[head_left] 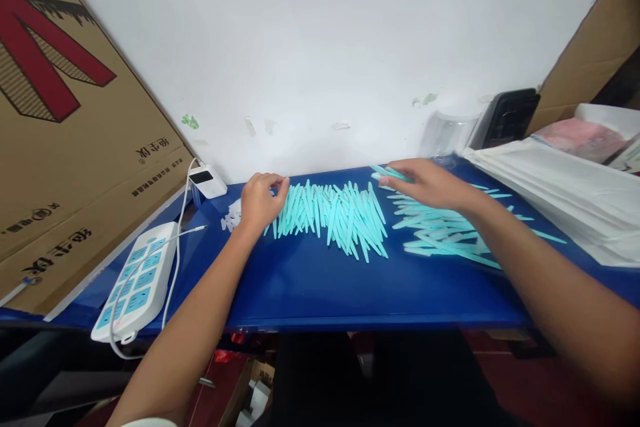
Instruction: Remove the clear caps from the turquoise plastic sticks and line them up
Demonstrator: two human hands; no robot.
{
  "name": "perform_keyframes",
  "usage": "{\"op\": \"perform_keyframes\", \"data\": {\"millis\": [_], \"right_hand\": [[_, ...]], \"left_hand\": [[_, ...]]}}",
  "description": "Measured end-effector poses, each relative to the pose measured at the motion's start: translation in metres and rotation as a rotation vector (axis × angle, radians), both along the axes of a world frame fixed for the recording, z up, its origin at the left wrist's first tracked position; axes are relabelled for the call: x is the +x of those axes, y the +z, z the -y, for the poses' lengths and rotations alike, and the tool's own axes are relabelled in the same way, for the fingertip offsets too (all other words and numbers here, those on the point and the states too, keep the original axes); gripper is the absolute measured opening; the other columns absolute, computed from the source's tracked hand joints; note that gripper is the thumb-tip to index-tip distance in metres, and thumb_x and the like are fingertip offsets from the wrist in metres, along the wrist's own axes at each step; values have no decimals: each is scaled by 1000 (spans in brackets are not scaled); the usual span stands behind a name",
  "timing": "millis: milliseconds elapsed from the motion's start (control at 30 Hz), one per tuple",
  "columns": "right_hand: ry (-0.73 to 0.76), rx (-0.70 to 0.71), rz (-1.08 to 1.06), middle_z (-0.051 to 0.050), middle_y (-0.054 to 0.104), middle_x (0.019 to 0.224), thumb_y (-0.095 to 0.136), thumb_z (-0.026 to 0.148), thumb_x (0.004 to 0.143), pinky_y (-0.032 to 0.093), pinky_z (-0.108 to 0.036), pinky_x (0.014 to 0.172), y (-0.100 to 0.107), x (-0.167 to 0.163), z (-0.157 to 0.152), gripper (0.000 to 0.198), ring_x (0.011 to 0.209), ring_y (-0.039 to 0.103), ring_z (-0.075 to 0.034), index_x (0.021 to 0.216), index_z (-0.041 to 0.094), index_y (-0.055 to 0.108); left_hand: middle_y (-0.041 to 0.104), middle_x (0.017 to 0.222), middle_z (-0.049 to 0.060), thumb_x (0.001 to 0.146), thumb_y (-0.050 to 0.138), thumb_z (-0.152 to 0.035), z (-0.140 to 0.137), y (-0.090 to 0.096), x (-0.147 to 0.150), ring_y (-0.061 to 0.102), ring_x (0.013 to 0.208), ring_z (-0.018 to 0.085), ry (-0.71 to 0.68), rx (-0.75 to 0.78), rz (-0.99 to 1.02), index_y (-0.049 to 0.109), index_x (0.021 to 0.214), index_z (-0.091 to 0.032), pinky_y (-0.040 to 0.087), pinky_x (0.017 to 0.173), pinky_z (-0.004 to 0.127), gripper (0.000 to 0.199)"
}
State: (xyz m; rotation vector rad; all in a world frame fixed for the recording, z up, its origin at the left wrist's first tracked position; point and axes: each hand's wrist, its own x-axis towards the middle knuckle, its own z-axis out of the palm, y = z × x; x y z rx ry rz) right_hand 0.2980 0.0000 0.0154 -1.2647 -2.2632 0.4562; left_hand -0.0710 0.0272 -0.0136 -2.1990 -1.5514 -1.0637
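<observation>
Alright, pinching a few turquoise plastic sticks [399, 175] in the right hand's grip [417, 181], between two heaps [354, 220] on the blue table [310, 290]. Curling the left hand [263, 200] beside small white pieces [232, 215], can't tell if holding anything. Maybe risking a dropped stick from pinching several loosely.

One power strip [136, 288] lies on one counter [310, 287]. Left of the power strip stands one cardboard box [100, 173]; behind it, one white gadget [214, 183]. To its right are two hands, one left hand [261, 201] and one right hand [423, 183], one heap of small white pieces [231, 217], and three heaps of turquoise sticks [356, 217], dozens altogether, too overlapped for an exact count. Far right of it stands one clear jar [455, 132].
</observation>
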Motion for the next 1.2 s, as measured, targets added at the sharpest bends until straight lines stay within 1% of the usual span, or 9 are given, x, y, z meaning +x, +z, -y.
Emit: {"op": "perform_keyframes", "data": {"millis": [167, 333, 433, 567, 667, 767, 867, 1067, 1200], "right_hand": [[94, -27, -71, -4, 65, 82, 46, 72, 102, 37, -32, 66, -7, -24, 10, 53, 71, 53, -21, 87, 23, 62], [188, 10, -21, 1, 57, 70, 47, 66, 104, 32, -30, 63, -19, -37, 12, 51, 64, 49, -18, 83, 23, 61], [239, -16, 4, 3, 55, 66, 45, 63, 106, 30, -30, 62, -24, -44, 17, 48, 59, 46, -16, 86, 22, 63], [280, -67, 13, 3, 53, 67, 44, 61, 107, 30, -30, 62, -26, -50, 21, 46, 58, 46, -16, 90, 23, 63], [261, -89, 34, 2, 53, 68, 44, 61, 107, 30, -30, 62, -28, -49, 20, 43, 61, 47, -18, 93, 23, 60], [199, -67, 30, 0, 57, 76, 46, 59, 106, 31, -31, 64, -29, -45, 17, 38, 66, 51, -19, 98, 23, 56], [145, -46, 9, 0, 56, 81, 47, 56, 106, 31, -31, 65, -29, -41, 15, 34, 69, 50, -19, 99, 23, 53], [202, -41, -73, 4, 43, 73, 53, 49, 105, 28, -31, 62, -23, -42, 15, 33, 63, 40, -16, 85, 24, 46], [248, -63, -100, 4, 43, 72, 53, 46, 105, 29, -30, 63, -19, -42, 16, 33, 64, 40, -15, 82, 23, 46]], "left_hand": [[77, 84, 5, 103, 60, -39, 24, -6, 37, 69, 84, 21, -352, -52, 89, 75, 91, -22, 52, 80, 36, 26], [74, 85, 3, 105, 59, -43, 44, -9, 63, 68, 85, 20, -528, -171, 130, 73, 116, -22, 52, 83, 36, 27], [71, 81, 3, 106, 59, -43, 48, -11, 67, 67, 83, 19, -591, -200, 124, 71, 116, -21, 52, 79, 34, 27], [70, 78, 3, 109, 53, -40, 47, -14, 68, 63, 77, 19, -608, -177, 46, 72, 101, -21, 49, 73, 32, 28], [70, 78, 3, 109, 50, -39, 43, -15, 65, 61, 75, 18, -547, -140, 25, 70, 94, -21, 47, 72, 33, 31], [68, 76, 2, 108, 52, -38, 39, -14, 61, 59, 71, 17, -450, -101, 75, 69, 92, -21, 45, 70, 32, 29], [68, 74, 1, 108, 53, -39, 37, -12, 58, 60, 68, 16, -451, -162, 181, 67, 87, -20, 47, 69, 30, 31], [68, 74, 2, 107, 52, -40, 35, -12, 58, 62, 69, 15, -456, -176, 201, 66, 84, -19, 49, 70, 29, 35], [71, 75, 3, 107, 53, -41, 32, -12, 56, 64, 70, 16, -458, -161, 200, 68, 85, -19, 49, 69, 28, 35]]}}
